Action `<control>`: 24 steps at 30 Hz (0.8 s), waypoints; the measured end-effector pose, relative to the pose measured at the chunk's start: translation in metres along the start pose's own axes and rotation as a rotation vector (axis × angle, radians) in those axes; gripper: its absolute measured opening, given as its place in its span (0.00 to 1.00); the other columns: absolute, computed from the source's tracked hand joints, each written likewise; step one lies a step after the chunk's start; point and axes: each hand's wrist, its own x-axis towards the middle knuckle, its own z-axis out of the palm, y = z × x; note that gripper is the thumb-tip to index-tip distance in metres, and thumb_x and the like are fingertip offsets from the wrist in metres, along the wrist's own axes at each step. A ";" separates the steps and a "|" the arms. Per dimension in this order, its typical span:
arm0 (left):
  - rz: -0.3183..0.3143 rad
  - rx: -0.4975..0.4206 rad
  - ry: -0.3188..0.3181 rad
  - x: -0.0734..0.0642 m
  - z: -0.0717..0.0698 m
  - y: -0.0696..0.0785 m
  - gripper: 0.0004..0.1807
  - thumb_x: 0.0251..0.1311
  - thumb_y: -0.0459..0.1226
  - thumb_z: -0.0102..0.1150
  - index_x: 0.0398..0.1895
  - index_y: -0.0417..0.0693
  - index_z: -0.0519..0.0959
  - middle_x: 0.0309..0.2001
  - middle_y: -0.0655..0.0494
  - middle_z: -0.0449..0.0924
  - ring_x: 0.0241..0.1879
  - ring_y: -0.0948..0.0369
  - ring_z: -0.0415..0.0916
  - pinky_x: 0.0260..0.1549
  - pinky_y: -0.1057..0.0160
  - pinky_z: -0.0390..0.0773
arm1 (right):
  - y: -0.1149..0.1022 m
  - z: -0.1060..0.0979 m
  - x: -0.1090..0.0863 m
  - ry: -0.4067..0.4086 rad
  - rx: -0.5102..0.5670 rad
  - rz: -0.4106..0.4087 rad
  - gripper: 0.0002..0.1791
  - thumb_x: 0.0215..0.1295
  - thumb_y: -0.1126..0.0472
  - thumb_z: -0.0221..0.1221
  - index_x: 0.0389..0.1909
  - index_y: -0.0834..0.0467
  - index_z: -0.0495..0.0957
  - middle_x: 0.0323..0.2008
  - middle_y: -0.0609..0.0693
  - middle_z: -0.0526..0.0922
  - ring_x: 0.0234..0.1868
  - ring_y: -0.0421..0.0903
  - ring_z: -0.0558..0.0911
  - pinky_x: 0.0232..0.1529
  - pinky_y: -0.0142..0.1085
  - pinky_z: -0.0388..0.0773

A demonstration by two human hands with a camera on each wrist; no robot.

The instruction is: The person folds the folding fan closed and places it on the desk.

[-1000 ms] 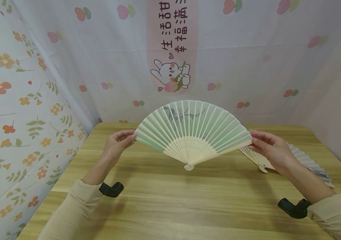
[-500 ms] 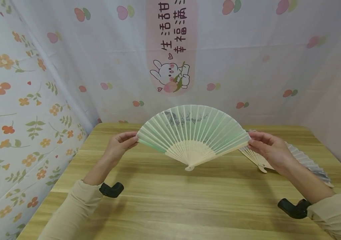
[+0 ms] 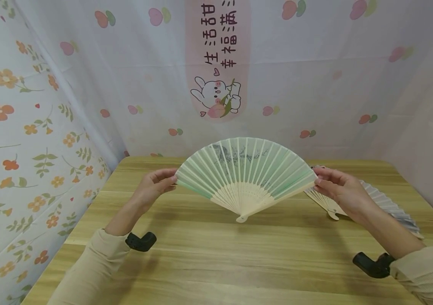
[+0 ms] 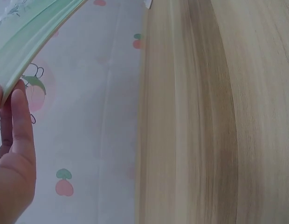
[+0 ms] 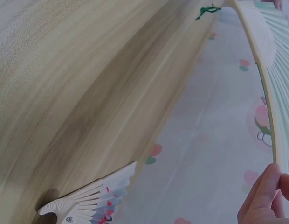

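A pale green folding fan (image 3: 239, 169) with cream ribs is spread wide above the table, a dark branch drawing on its leaf. My left hand (image 3: 153, 186) pinches its left outer edge between thumb and fingers. At the opposite edge, my right hand (image 3: 340, 190) pinches the end of the outer rib. The fan's pivot end points down toward me. In the right wrist view, a green cord (image 5: 209, 10) hangs by that pivot.
A second folding fan (image 3: 388, 203), whitish with a printed leaf, lies spread on the wooden table (image 3: 216, 262) at the right, partly hidden behind my right forearm. A patterned curtain (image 3: 296, 84) hangs behind the table, and a floral one (image 3: 18, 140) on the left.
The green fan has come down a little and its top edge sits lower. Both hands keep their pinch on it and have drawn slightly closer together.
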 end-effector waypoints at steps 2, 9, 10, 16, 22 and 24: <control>-0.009 -0.016 0.004 0.000 0.001 0.000 0.14 0.59 0.32 0.52 0.46 0.34 0.73 0.37 0.61 0.77 0.37 0.65 0.75 0.43 0.67 0.75 | 0.000 0.000 0.000 0.000 -0.007 -0.001 0.12 0.61 0.64 0.54 0.46 0.55 0.72 0.40 0.48 0.70 0.39 0.38 0.77 0.43 0.26 0.74; 0.001 -0.027 -0.022 0.001 0.003 -0.001 0.06 0.58 0.31 0.53 0.38 0.42 0.76 0.37 0.59 0.76 0.39 0.64 0.75 0.45 0.66 0.73 | -0.002 0.001 0.000 -0.005 -0.018 -0.004 0.11 0.61 0.64 0.54 0.45 0.56 0.73 0.38 0.48 0.72 0.38 0.38 0.77 0.42 0.27 0.75; -0.001 -0.032 -0.023 0.001 0.003 -0.001 0.05 0.58 0.31 0.53 0.37 0.42 0.76 0.37 0.58 0.76 0.40 0.64 0.75 0.45 0.66 0.73 | -0.002 0.001 0.000 -0.005 -0.021 -0.004 0.11 0.61 0.64 0.54 0.45 0.57 0.72 0.38 0.48 0.72 0.38 0.38 0.77 0.42 0.27 0.75; -0.006 -0.056 -0.040 0.003 0.007 -0.001 0.06 0.59 0.29 0.52 0.38 0.39 0.76 0.37 0.57 0.76 0.40 0.64 0.75 0.46 0.66 0.73 | -0.002 0.002 0.000 -0.002 -0.036 0.009 0.12 0.61 0.62 0.54 0.46 0.58 0.71 0.40 0.49 0.70 0.39 0.38 0.77 0.44 0.28 0.74; -0.015 -0.066 -0.056 0.004 0.011 0.000 0.07 0.58 0.30 0.52 0.39 0.36 0.75 0.38 0.56 0.76 0.40 0.64 0.75 0.46 0.66 0.72 | -0.004 0.004 0.000 -0.002 -0.052 0.024 0.15 0.60 0.60 0.56 0.47 0.59 0.69 0.40 0.49 0.72 0.40 0.38 0.77 0.44 0.27 0.74; -0.021 -0.068 -0.058 0.005 0.012 0.000 0.07 0.58 0.31 0.53 0.40 0.38 0.75 0.38 0.55 0.75 0.41 0.63 0.75 0.47 0.66 0.72 | -0.005 0.005 0.000 -0.010 -0.054 0.020 0.15 0.60 0.61 0.55 0.47 0.59 0.69 0.40 0.48 0.73 0.40 0.38 0.77 0.44 0.27 0.74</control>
